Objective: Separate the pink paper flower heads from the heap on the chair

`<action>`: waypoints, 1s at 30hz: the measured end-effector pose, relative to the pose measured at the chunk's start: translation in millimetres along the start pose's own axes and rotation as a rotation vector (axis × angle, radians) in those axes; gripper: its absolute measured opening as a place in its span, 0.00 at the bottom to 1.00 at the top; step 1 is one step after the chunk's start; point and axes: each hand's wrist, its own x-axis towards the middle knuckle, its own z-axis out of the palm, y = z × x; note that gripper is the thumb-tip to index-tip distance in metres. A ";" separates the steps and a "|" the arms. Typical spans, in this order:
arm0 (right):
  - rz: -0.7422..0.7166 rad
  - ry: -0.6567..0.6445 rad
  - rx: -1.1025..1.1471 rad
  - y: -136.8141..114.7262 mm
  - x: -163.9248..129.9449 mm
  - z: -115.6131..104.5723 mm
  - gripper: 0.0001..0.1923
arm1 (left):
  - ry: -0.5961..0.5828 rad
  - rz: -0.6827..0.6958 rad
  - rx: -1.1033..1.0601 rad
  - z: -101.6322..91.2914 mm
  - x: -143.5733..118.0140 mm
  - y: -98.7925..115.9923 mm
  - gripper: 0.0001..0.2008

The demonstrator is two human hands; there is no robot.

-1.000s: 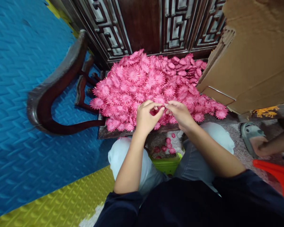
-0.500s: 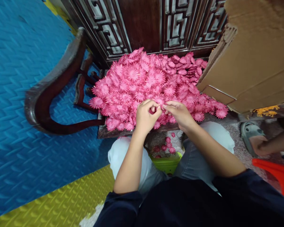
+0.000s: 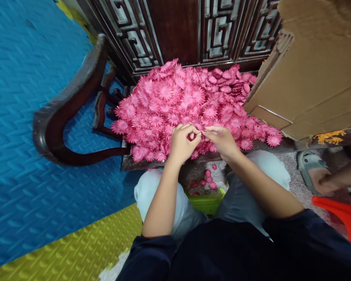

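A big heap of pink fabric flowers (image 3: pixel 190 97) covers the seat of a dark wooden chair (image 3: pixel 152 162). My left hand (image 3: pixel 181 142) and my right hand (image 3: pixel 222 141) meet at the heap's near edge, fingertips pinched together on one small pink flower piece (image 3: pixel 190 136). The piece is mostly hidden by my fingers. Several loose pink flowers (image 3: pixel 204 180) lie on the floor between my knees.
The chair's curved armrest (image 3: pixel 64 113) arcs at the left over blue floor mat (image 3: pixel 23 117). A cardboard box (image 3: pixel 318 66) leans at the right. Another person's foot in a sandal (image 3: pixel 312 171) and a red stool (image 3: pixel 342 218) are at the right. A green stool (image 3: pixel 206 203) sits under me.
My fingers have drawn closer together on the flower piece and my hands have shifted slightly. The heap has not changed.
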 end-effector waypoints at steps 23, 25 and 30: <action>0.092 -0.158 0.119 -15.8 -0.5 -10.1 0.13 | 0.038 -0.278 -0.621 2.5 0.6 -5.2 0.07; 0.054 -0.145 0.091 -15.8 -0.1 -8.6 0.13 | 0.082 -0.267 -0.617 3.6 0.4 -4.7 0.07; -0.054 -0.167 0.005 -13.0 -0.4 -4.7 0.14 | 0.249 -0.161 -0.437 10.6 -1.0 -1.4 0.07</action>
